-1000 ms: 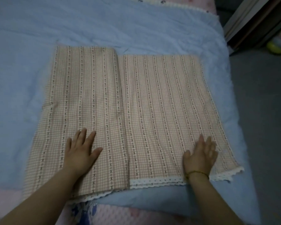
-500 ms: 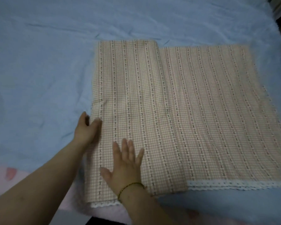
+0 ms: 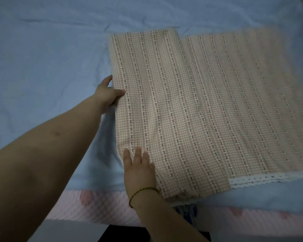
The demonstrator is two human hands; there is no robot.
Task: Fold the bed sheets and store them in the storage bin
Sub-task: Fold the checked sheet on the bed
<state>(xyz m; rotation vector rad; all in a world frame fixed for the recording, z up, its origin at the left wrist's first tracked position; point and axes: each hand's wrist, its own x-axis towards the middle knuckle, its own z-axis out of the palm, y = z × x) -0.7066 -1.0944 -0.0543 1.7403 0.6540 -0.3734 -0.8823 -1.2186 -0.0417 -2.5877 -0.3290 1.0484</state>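
Two hands meet the bed sheet [image 3: 199, 110] at one long edge: our left hand [image 3: 108, 93] pinches it, our right hand [image 3: 138, 169] lies flat at the near corner, and all the cloth spreads to the right of our fingers [image 3: 137, 155].

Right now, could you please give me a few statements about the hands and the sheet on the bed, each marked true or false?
1. The left hand is at the left edge of the bed sheet, thumb on top. True.
2. The right hand has a bare wrist. False: a thin dark bracelet circles it.
3. The sheet lies on a blue cover. True.
4. The white lace trim runs along the sheet's far edge. False: it runs along the near edge.
5. The right hand is clenched in a fist. False: its fingers are straight, lying at the sheet's near left corner.
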